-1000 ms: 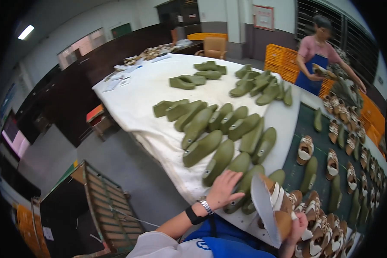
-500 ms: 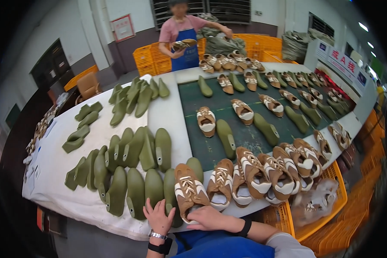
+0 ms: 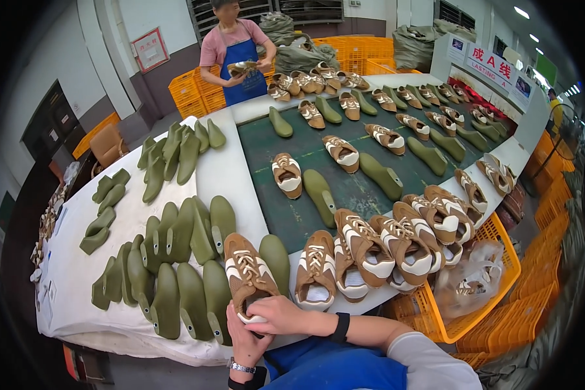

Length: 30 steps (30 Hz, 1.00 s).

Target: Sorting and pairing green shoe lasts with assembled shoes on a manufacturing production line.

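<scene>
A brown-and-white sneaker upper (image 3: 247, 263) with pale laces stands at the table's near edge, toe pointing away from me. My left hand (image 3: 246, 339) is closed about its heel from the left and below. From the right, my right hand (image 3: 285, 316) grips the heel opening, fingers partly hidden inside the collar. Whether a last sits in this upper I cannot tell. A green shoe last (image 3: 216, 292) lies close to its left, and another green last (image 3: 276, 260) shows just beyond it on the right. A second sneaker upper (image 3: 316, 270) stands right of my hands.
Green lasts cluster on the white cloth (image 3: 143, 224) at left. The dark green belt (image 3: 253, 156) carries rows of sneaker uppers and lasts. More uppers (image 3: 403, 244) line its near edge, above an orange crate (image 3: 435, 328). Across the table, a person (image 3: 237, 58) in a blue apron holds a shoe.
My left hand has moved from above the green lasts onto the sneaker's heel, its fingers closing. The view has shifted to the right. The person opposite has drawn an outstretched arm in to the shoe.
</scene>
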Motion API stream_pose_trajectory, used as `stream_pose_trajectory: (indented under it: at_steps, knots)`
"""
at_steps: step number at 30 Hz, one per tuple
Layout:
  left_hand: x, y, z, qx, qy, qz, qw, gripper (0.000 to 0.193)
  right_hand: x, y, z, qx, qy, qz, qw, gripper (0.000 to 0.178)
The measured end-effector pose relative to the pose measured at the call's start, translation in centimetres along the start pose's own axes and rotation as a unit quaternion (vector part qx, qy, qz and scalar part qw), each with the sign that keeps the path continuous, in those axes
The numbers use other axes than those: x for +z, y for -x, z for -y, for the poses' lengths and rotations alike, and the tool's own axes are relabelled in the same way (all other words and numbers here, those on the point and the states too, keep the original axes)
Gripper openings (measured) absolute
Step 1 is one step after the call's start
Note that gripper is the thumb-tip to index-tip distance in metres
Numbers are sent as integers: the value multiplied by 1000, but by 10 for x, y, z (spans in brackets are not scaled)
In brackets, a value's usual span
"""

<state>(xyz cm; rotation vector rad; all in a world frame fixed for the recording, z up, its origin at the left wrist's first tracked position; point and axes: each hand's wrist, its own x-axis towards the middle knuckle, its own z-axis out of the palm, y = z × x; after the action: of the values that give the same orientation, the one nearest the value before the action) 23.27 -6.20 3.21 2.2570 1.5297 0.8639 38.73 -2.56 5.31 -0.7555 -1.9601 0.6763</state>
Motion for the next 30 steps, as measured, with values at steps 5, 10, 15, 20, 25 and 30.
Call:
stream_pose_trajectory:
  at_steps: [5,10,15,20,25,30]
  knots:
    - [3,1,-11,-47,194,-23,980,103,9,5,-7,-19,-2,23,1000,24]
    - [10,-9,-14,57,46,-93,993,81,-4,8,-8,-19,9,61,998,24]
    - [14,-2,-7,-19,112,-124,986,63,-14,13,9,-56,52,-50,996,28]
    - [8,-13,-23,43,93,-114,988,66,-25,22,13,29,156,-46,986,29]
    - [5,-17,-31,14,125,-107,986,56,-23,29,12,74,201,-44,976,28]
    - [15,-10,-4,-20,37,-2,999,64,-7,35,-2,99,205,59,972,28]
